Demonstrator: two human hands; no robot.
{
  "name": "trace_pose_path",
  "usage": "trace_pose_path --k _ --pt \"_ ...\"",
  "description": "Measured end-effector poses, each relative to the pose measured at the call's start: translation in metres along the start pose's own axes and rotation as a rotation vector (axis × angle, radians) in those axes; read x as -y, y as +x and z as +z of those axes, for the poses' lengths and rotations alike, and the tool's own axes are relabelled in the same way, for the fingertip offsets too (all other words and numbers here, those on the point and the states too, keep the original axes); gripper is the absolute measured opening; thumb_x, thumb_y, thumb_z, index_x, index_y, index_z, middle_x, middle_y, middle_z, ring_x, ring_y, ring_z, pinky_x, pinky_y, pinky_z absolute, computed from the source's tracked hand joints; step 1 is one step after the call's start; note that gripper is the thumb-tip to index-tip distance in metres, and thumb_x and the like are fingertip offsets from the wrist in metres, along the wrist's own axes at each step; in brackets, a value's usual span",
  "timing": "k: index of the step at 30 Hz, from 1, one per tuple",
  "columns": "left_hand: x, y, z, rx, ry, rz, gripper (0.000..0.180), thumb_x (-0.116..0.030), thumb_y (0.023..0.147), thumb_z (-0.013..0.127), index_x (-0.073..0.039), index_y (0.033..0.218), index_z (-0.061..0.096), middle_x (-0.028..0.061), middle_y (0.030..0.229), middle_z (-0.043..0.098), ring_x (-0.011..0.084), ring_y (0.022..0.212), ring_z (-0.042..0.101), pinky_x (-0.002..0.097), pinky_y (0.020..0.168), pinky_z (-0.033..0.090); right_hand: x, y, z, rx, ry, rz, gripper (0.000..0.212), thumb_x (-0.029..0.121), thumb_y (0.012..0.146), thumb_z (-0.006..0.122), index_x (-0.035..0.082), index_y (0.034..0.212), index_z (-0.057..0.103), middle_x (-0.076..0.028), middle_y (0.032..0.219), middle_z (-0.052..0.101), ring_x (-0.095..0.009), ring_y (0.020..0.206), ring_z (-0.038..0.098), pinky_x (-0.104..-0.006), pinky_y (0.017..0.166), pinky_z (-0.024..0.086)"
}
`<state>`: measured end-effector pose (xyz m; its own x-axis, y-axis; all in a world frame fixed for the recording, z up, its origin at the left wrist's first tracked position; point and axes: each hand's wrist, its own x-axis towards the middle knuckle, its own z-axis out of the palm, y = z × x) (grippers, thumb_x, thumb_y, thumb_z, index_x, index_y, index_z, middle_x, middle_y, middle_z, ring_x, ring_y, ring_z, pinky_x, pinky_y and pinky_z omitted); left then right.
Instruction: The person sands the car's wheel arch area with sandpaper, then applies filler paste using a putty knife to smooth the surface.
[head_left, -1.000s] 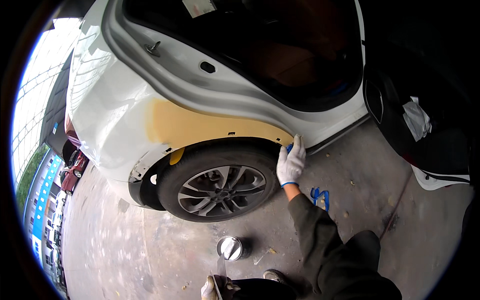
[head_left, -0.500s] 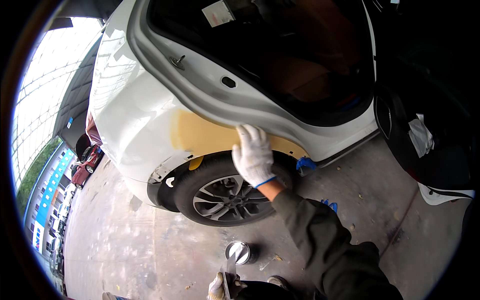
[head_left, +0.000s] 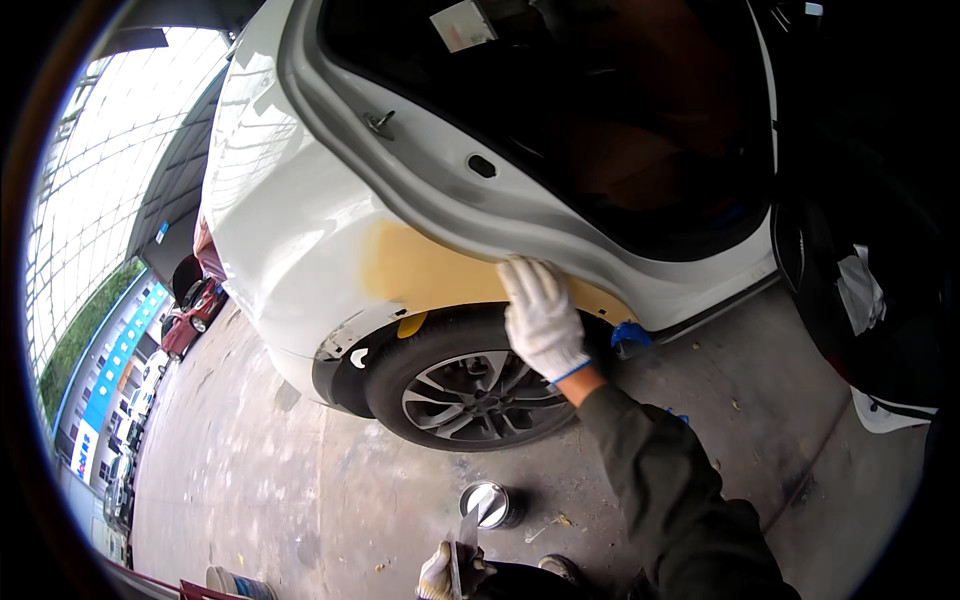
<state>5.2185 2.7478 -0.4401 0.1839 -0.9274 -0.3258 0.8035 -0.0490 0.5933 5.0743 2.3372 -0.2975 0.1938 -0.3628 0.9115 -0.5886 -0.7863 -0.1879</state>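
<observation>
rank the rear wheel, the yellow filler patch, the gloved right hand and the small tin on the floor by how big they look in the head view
1. rear wheel
2. yellow filler patch, though partly covered by the hand
3. right hand, which sits nearer the camera, so it looks larger than it is
4. small tin

Left hand cut by bottom edge; held tool unclear.

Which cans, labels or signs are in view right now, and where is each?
Sign: far left, on a distant building; long blue band.
Sticker: top, inside the open car; pale rectangle.
Can: on the floor below the wheel; round, metal, open.
Tub: bottom edge; round, pale with blue.
</observation>
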Motion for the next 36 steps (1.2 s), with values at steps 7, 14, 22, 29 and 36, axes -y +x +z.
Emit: trace_pose_path --k 7,14,22,29,36 --pt "0.002 -0.004 -0.008 0.062 -0.120 -0.016 0.042 -0.040 0.101 0.050 -0.001 0.087 0.056 0.0211 0.090 0.057 0.0400 0.091 0.062 0.0625 0.089 0.051 -0.061 -0.069 -0.021 0.161 -0.103 0.365 0.071 0.015 0.083 0.064 0.012 0.148 0.036 -0.012 0.142 0.045 -0.034 0.120 0.050 -0.0452 0.099 0.046" --pt "0.001 -0.002 0.006 0.078 -0.115 -0.009 0.041 -0.038 0.101 0.052 0.002 0.093 0.059 0.0232 0.096 0.059 0.0406 0.091 0.063 0.0627 0.090 0.050 -0.082 -0.101 -0.021 0.218 -0.239 0.371 0.073 0.026 0.087 0.067 0.008 0.150 0.033 -0.017 0.149 0.041 -0.037 0.136 0.041 -0.0484 0.112 0.036" --pt "-0.004 0.009 0.045 -0.040 0.086 -0.008 0.053 -0.039 0.091 0.065 0.002 0.122 0.059 0.0193 0.099 0.065 0.0343 0.087 0.065 0.0497 0.080 0.057 0.056 0.112 0.037 0.046 0.078 -0.616 0.100 0.059 0.073 0.074 0.006 0.149 0.037 -0.016 0.158 0.028 -0.036 0.145 0.029 -0.0493 0.120 0.028" --pt "0.018 0.012 0.042 0.044 -0.057 -0.142 0.038 -0.021 0.090 0.069 0.002 0.120 0.064 0.0142 0.113 0.069 0.0272 0.104 0.067 0.0394 0.094 0.053 0.075 0.147 0.049 0.238 -0.143 -0.814 0.091 0.072 0.089 0.042 0.010 0.155 0.027 -0.012 0.162 0.021 -0.026 0.151 0.014 -0.0436 0.126 0.003" --pt "0.006 0.007 0.068 0.041 -0.021 -0.119 0.038 -0.024 0.092 0.065 0.005 0.117 0.064 0.0179 0.106 0.071 0.0300 0.094 0.069 0.0413 0.086 0.056 0.016 0.112 0.042 0.204 0.006 -0.775 0.086 0.063 0.085 0.058 0.016 0.152 0.035 -0.003 0.159 0.032 -0.027 0.149 0.020 -0.0413 0.126 0.015"
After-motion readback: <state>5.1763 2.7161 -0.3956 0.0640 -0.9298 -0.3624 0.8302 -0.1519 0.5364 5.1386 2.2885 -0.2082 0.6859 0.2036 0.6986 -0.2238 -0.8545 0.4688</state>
